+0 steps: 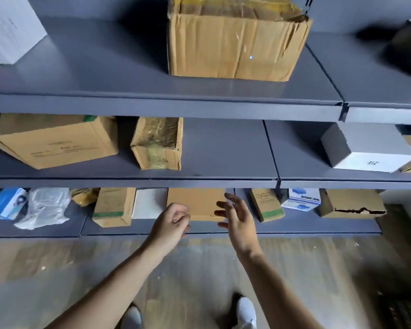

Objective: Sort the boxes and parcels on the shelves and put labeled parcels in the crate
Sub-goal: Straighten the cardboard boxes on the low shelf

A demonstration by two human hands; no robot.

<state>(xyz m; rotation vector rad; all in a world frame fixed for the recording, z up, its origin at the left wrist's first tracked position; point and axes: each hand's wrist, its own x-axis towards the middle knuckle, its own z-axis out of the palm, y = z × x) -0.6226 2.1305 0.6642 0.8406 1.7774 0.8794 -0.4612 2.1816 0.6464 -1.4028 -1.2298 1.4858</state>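
**Hands.** Left hand (172, 220): fingers curled in toward the palm, holding nothing, raised at the front edge of the lower shelf (318, 225). Right hand (237, 219): fingers spread wide and straight, holding nothing, just in front of the right edge of the plain brown box (196, 203); whether it touches the box cannot be told.

**Lower shelf, outward from the hands.**
- The plain brown box stands between the two hands.
- To its left are a white box (148, 203), a green-banded box (113, 206), a crumpled brown parcel (83, 197), a clear plastic parcel (45, 207) and a blue-and-white box (7, 204).
- To its right are a second green-banded box (267, 205), tilted, a blue-printed white box (301, 199) and a torn brown box (351, 203).

**Middle shelf (223, 150).**
- A large printed carton (55, 141) sits at the left.
- A taped brown box (158, 143) sits just beside it.
- A grey-and-white box (368, 148) sits well apart at the right.

**Top shelf (105, 67).**
- An open creased carton (235, 43) stands at the centre.
- A white carton (10, 27) is at the far left.
- A dark, blurred object (408, 46) is at the far right.

**Floor (57, 269).** Two pale shoes (246, 312) show below the forearms.
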